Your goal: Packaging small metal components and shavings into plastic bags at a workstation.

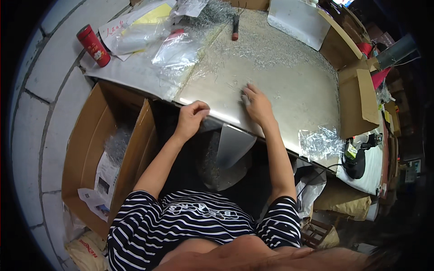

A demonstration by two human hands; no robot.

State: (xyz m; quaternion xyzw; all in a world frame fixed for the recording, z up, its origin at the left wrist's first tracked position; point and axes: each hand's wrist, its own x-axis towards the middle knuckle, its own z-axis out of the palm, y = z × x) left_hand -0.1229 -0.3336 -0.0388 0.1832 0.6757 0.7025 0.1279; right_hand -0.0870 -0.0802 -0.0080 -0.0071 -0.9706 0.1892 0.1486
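Note:
My left hand [193,118] is at the front edge of the metal-topped table [289,101], its fingers curled and pressed together. Whatever it may hold is too small or hidden to make out. Farther in, my right hand [258,105] reaches over the tabletop with its fingers partly stretched out and apart, slightly blurred. A few thin metal pieces lie by its fingertips. Many more thin, shiny pin-like pieces [285,56] spread across the far part of the table. Below the front edge, a grey metal sheet [235,143] slopes down between my forearms.
A cardboard box [81,167] stands at left, holding papers and a metallic tangle. Clear plastic bags [178,56], a red flask [93,46] and a dark-handled tool [235,28] lie beyond. Cardboard [357,101] walls the right side, near a packet of metal pieces [321,142].

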